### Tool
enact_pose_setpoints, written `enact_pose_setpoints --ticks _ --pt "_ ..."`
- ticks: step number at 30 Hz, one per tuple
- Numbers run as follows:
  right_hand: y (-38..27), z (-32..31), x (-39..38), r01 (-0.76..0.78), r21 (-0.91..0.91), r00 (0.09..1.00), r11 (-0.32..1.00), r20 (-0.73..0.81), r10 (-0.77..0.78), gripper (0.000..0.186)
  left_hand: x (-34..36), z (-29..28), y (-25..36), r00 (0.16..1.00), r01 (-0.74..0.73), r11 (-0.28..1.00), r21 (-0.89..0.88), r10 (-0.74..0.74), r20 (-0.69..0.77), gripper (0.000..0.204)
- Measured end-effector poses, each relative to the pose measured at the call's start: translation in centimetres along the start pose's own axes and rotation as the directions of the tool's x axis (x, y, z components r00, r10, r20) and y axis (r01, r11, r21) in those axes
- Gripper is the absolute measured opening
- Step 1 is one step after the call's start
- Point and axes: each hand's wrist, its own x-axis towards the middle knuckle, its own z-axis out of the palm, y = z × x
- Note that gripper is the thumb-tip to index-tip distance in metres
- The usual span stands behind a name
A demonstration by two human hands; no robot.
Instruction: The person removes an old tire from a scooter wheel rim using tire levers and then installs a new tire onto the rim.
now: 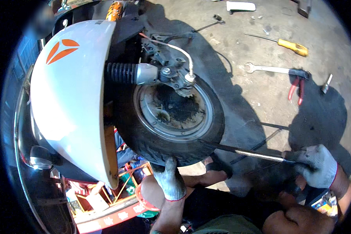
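Observation:
A wheel with a black tyre [144, 142] and a grey metal rim [173, 136] fills the middle of the head view, still joined to a vehicle. My left hand [171, 183], in a greyish-white work glove, grips the tyre's near edge with the thumb on its tread; the other fingers are hidden. In my gloved right hand [318, 165] is the end of a long metal tyre lever [249, 151]. Its far tip reaches the tyre near the rim's edge; whether it sits under the bead I cannot tell.
A white body panel [74, 89] with orange marks and a shock absorber [132, 73] stand left of and above the wheel. On the concrete at right lie a yellow-handled screwdriver [292, 47], a spanner [269, 69], red-handled pliers [296, 91] and a socket [327, 84].

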Motion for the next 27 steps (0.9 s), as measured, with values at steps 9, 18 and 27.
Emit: enact_pose_setpoints --ticks 9,18,27 --pt "1.8 -1.3 1.8 0.043 0.032 0.990 0.999 0.135 -0.047 0.026 0.8 3.4 1.1 0.975 0.014 0.980 0.198 0.031 -0.222 0.055" --pt "2.0 -3.3 3.8 0.050 0.025 0.989 0.998 0.135 -0.053 0.015 1.5 3.2 1.9 0.970 0.104 0.951 0.290 -0.033 -0.240 0.066" --pt "1.2 -5.3 5.0 0.027 -0.072 0.973 0.997 0.231 -0.010 0.035 1.5 2.6 1.5 0.964 0.132 0.934 0.333 -0.043 -0.261 0.070"
